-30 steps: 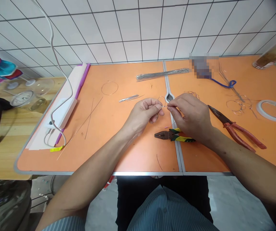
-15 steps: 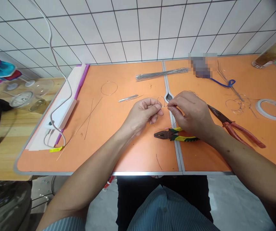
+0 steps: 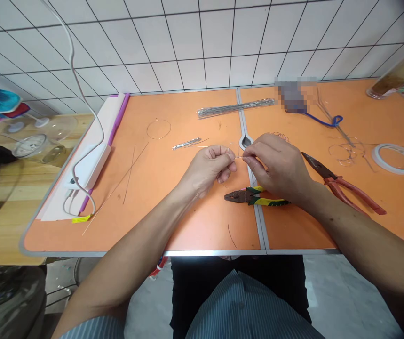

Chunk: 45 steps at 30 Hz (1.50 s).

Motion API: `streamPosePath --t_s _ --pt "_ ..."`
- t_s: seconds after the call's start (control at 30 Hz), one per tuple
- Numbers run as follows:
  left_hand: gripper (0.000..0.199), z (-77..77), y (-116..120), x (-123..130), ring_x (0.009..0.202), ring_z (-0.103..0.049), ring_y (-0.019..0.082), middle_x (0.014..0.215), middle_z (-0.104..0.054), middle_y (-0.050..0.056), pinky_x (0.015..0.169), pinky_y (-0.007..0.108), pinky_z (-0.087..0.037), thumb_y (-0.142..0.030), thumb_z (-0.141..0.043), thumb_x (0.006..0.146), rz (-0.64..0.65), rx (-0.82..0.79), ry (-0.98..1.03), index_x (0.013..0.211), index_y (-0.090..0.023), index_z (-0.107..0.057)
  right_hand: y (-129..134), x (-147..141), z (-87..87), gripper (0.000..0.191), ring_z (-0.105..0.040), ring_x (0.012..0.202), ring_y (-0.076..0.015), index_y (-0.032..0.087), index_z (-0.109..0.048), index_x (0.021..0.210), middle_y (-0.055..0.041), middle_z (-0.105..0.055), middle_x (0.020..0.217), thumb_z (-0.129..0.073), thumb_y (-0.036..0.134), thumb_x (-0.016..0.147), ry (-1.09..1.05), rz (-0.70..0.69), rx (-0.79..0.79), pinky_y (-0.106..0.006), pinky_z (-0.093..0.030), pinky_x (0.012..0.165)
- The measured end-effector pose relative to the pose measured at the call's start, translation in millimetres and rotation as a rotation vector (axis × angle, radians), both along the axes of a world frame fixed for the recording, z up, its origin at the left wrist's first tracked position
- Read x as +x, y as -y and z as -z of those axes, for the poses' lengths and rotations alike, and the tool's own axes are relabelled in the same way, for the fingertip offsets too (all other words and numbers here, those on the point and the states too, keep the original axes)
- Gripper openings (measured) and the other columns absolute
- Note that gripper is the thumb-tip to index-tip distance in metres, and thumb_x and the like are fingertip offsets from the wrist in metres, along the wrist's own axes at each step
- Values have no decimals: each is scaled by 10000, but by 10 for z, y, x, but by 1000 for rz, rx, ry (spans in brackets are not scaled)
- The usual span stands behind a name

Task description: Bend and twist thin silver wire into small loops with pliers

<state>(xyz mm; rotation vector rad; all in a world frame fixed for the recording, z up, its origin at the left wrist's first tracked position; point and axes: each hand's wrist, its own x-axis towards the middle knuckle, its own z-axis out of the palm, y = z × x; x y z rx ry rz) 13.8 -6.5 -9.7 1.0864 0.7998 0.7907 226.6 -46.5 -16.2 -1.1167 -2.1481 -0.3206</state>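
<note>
Left hand and right hand have fingers clamped on a thin wire, wire rings done at right, wire rods unbent far off.

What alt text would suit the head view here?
The left hand and right hand pinch a thin wire loop over an orange table, with yellow-handled pliers just below and red-handled pliers to the right.

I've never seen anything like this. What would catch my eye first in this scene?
Your eye would go first to the left hand and right hand, meeting at the middle of a bright orange table and pinching a thin wire between them. Just below them lie yellow-and-black-handled pliers, with red-handled pliers to the right. Toward the far edge lies a bundle of straight metal rods.
</note>
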Motion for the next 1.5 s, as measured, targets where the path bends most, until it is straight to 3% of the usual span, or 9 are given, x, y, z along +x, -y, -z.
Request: streamPosePath --t_s 0.3,0.57,0.73,1.03,1.23,1.5 --pt "272 64 25 51 418 -500 50 618 -636 -32 414 197 -338 -124 -620 1003 -6 18 -25 738 -181 -636 34 -22 -57 235 -638 781 -226 238 -699 877 -60 -737 859 -610 166 1082 187 79 156 -402 -443 697" --pt "248 132 17 41 417 -482 52 617 -615 -39 421 203 -334 -173 -669 1012 -3 39 -72 766 -192 -636 107 -59 -134 140 -707 756 -192 259 -733 953 -1 -773 846 -721 154 1044 -186 -22 -84 -358 -529 704" --pt "270 146 39 68 427 -508 64 627 -631 -30 433 215 -366 -151 -630 1033 2 54 -78 766 -191 -629 142 -115 -185 116 -678 686 -175 276 -759 907 23 -771 804 -828 235 991 -402 9 -242 -350 -548 661" --pt "229 78 76 96 448 -546 51 690 -722 -11 452 203 -393 -128 -666 1005 69 -11 -108 787 -187 -629 125 -106 -167 118 -684 727 -205 290 -757 905 -8 -795 841 -767 254 1017 -352 39 -250 -389 -578 685" --pt "222 68 77 84 455 -566 56 685 -720 -2 443 196 -392 -148 -703 996 104 -74 -79 782 -179 -653 94 -90 -151 85 -672 710 -186 270 -747 935 -2 -766 831 -783 284 1011 -444 19 -319 -357 -556 648" --pt "230 55 71 66 497 -617 78 723 -740 21 486 206 -493 -114 -683 1004 169 -46 -134 781 -171 -670 78 -87 -126 86 -663 703 -177 265 -734 922 5 -741 810 -773 253 997 -453 28 -320 -341 -549 636"
